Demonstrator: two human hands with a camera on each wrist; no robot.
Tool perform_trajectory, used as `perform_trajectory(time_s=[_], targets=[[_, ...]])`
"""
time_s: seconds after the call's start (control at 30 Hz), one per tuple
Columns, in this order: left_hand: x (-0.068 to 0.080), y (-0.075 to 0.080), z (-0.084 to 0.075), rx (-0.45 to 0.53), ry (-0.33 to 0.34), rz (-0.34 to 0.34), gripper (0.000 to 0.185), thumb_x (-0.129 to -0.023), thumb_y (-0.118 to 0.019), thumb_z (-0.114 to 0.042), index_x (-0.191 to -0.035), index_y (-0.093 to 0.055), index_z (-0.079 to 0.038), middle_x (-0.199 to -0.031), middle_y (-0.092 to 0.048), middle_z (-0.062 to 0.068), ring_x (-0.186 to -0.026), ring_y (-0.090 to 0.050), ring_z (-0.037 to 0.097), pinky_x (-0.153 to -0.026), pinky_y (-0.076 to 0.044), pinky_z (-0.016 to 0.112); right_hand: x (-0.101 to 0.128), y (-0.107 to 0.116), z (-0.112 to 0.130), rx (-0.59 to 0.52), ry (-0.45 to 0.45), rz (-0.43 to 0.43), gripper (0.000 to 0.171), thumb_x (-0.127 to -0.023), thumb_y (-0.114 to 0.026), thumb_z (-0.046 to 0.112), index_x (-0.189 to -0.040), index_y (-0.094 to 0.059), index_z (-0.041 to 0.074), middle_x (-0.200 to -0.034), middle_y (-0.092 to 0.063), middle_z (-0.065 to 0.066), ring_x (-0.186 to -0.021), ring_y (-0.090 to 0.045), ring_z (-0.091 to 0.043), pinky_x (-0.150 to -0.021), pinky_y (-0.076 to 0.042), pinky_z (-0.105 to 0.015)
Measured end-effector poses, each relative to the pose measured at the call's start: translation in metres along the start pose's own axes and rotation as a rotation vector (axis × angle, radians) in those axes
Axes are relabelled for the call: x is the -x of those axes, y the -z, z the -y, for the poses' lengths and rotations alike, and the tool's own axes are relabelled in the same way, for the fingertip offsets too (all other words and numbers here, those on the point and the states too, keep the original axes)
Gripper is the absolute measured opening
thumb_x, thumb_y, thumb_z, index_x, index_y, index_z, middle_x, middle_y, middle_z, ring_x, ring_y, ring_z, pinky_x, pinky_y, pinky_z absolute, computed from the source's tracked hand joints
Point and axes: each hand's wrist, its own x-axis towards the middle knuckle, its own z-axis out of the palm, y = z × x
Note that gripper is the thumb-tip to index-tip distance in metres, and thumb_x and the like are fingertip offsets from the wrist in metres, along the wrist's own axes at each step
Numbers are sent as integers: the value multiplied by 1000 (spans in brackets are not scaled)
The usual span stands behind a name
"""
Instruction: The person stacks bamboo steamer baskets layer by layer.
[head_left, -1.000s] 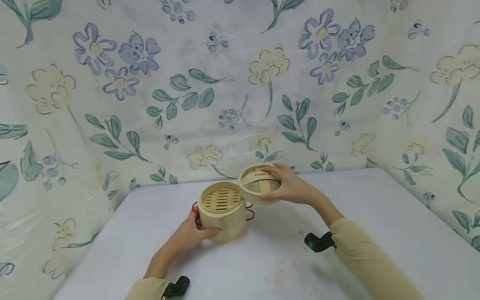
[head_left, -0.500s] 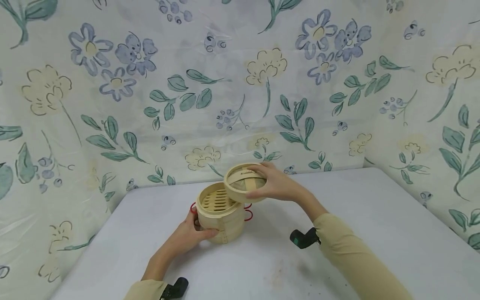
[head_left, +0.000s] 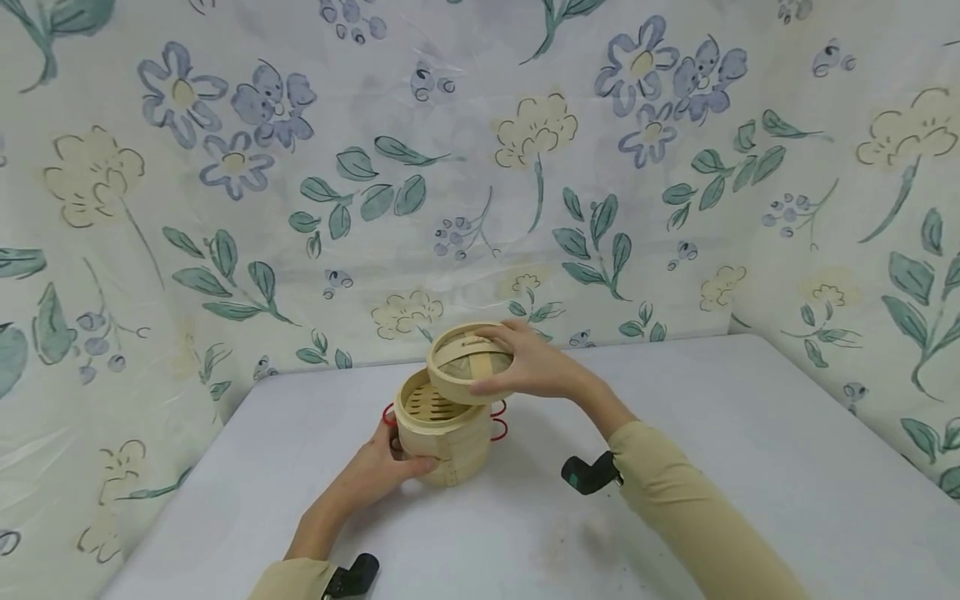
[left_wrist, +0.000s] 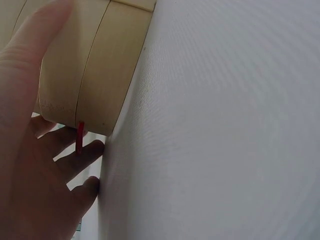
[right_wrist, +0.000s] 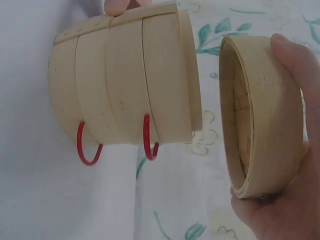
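A round bamboo steamer (head_left: 461, 450) of stacked baskets stands on the table, its slatted inside partly visible from above. Red loops (right_wrist: 82, 142) stick out from its sides. My left hand (head_left: 375, 473) grips it low on the left, thumb across the front and fingers behind, around a red loop (left_wrist: 79, 137). Above its right half, my right hand (head_left: 540, 367) holds the bamboo lid (head_left: 452, 383) by opposite edges, slightly tilted. The right wrist view shows a gap between the lid (right_wrist: 275, 120) and the steamer's top rim (right_wrist: 192, 75).
The white table (head_left: 675, 400) reaches back to a wall covered in floral sheeting (head_left: 480, 167). Faint brownish marks (head_left: 557, 537) show on the tabletop. Black camera mounts (head_left: 588, 473) sit at both wrists.
My right hand has carried the lid leftward, from beside the steamer's right rim to over its right half. The left hand and the steamer have stayed in place.
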Motion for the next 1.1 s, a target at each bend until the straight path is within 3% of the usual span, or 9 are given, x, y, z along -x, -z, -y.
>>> perform_trajectory(time_s=[0.4, 0.9, 1.1], targets=[[0, 1, -2, 1, 9, 11, 104, -78, -79, -53, -153, -19, -12, -140, -52, 21, -128, -51, 35, -105, -40, 56, -13, -19, 17, 47, -17, 15, 85, -75, -77, 58, -148, -44, 31, -149, -34, -10, -123, -46, -27, -98, -45, -51], [0, 0, 0, 12, 20, 7, 100, -77, -80, -53, -151, -23, -17, -134, -56, 15, -123, -54, 30, -101, -43, 53, -21, -43, 23, 12, 5, 36, 88, -74, -80, 55, -149, -44, 26, -145, -37, -10, -120, -47, -24, -100, -44, -47], [-1, 0, 0, -10, 14, 0, 103, -77, -79, -55, -151, -23, -11, -129, -59, 14, -117, -56, 27, -97, -47, 50, -20, -47, 24, 8, 14, 43, 86, -74, -81, 53, -148, -46, 26, -147, -36, -11, -122, -46, -25, -101, -44, -49]])
